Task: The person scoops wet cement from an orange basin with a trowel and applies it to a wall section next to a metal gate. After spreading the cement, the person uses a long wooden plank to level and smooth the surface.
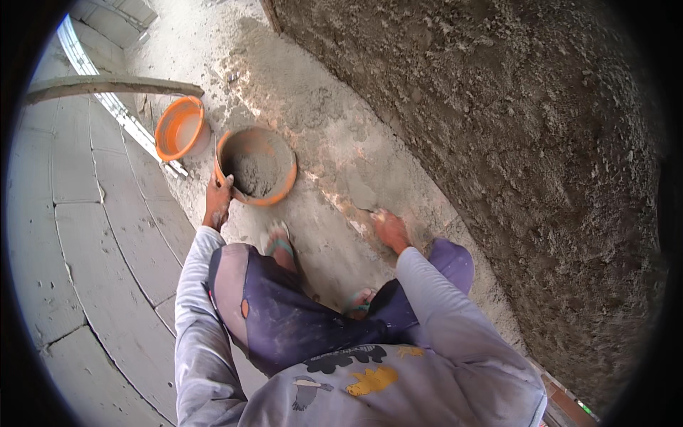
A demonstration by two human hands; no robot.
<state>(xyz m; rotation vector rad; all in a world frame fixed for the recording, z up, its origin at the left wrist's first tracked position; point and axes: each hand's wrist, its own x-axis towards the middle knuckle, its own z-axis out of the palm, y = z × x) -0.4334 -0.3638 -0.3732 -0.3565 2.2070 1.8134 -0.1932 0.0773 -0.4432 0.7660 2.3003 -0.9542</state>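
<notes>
My left hand [218, 201] grips the near-left rim of an orange basin [288, 186] on the floor. Grey wet mortar [257, 171] lies inside it, and its inner wall is smeared with the same grey. Low over the floor to the right, my right hand [390, 229] is closed, slightly blurred. A small dark edge shows at its fingers, but I cannot make out what it belongs to. My sandalled feet [279, 245] stand between the two hands.
A second orange basin [183, 129] stands behind the first, near a curved plank [107, 87] and pale strips [117, 110]. A grey block wall [99, 235] rises on the left. Rough, mortar-coated wall [498, 142] borders the right. Mortar crumbs mark the concrete floor [334, 142].
</notes>
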